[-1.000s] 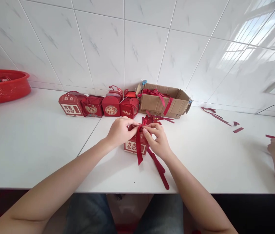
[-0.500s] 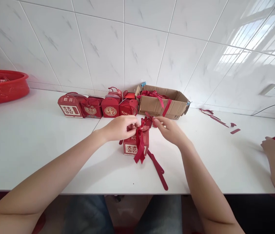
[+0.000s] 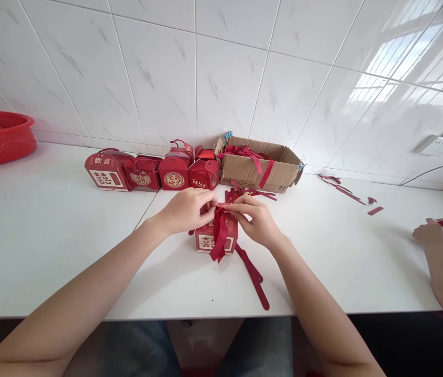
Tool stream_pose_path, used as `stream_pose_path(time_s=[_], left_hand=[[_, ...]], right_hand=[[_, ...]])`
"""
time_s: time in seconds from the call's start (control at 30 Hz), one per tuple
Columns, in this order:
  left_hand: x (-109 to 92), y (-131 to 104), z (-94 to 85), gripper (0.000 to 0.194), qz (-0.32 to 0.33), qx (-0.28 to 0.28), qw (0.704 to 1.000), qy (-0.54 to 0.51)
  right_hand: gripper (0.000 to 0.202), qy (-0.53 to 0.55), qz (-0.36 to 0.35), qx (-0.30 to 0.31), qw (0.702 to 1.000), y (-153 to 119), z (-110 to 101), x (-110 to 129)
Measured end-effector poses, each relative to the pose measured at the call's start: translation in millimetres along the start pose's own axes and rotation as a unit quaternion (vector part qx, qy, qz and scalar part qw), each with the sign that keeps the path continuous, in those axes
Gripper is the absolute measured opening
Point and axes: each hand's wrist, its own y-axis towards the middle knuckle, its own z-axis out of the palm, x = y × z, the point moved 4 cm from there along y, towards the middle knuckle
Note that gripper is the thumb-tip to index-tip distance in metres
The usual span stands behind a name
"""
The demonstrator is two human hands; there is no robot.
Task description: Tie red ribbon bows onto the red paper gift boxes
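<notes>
A small red gift box (image 3: 205,243) with white-and-red lettering stands upright on the white table in front of me. Red ribbon (image 3: 220,235) sits at its top, and the ends hang down over the front face. My left hand (image 3: 190,209) pinches the ribbon at the upper left of the box, fingertips closed. From the other side, my right hand (image 3: 256,219) pinches the ribbon at the top of the box, thumb and forefinger together. The fingers partly hide the knot area. Flat dark-red strips (image 3: 253,275) lie beside and behind the box.
Several red gift boxes (image 3: 110,173) line the wall at the left. A cardboard box (image 3: 245,175) with ribbons stands behind my hands. A red plastic basket (image 3: 5,144) is far left. Another person's hands (image 3: 437,235) hold something red at the right, near loose red scraps (image 3: 375,210).
My right hand has moved left from behind the box to the ribbon at its top. My left hand stays at the ribbon. The view has shifted slightly.
</notes>
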Motion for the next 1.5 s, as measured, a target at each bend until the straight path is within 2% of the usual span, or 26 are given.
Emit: stream_pose_path(time_s=[0.2,0.4,0.73,1.0,1.13,1.23,1.33,1.5], left_hand=[[6.4,-11.3,6.3,0.009,-0.026,-0.062,0.998,-0.021],[9.7,-16.2,7.9,0.007,-0.047,-0.067,0.995,-0.062],[7.3,-21.8,9.9,0.007,-0.097,-0.020,0.970,-0.220],[-1.1,-25.7,11.1,0.010,-0.122,0.012,0.949,-0.291],[2.0,-24.8,7.6,0.009,-0.114,0.012,0.949,-0.295],[7.0,-22.5,5.0,0.005,-0.064,0.013,0.953,-0.296],[9.9,-21.3,6.4,0.016,-0.017,0.029,0.947,-0.319],[11.7,-21.9,16.1,0.015,-0.040,0.029,0.940,-0.337]], right_hand=[[0.038,-0.038,-0.009,0.016,0.999,-8.5,10.7,-3.7],[0.041,-0.036,-0.019,0.043,0.998,-13.3,10.3,-1.2],[0.032,-0.020,-0.019,0.015,0.999,-14.1,4.5,1.1],[0.030,0.009,-0.015,0.024,1.000,-14.1,2.6,6.6],[0.030,0.023,-0.021,0.024,0.999,-14.4,2.5,8.6],[0.028,0.045,-0.027,0.018,0.998,-14.5,2.6,10.0],[0.027,0.051,-0.031,0.017,0.998,-14.6,3.9,10.7],[0.026,0.050,-0.038,0.015,0.998,-14.8,5.2,11.3]])
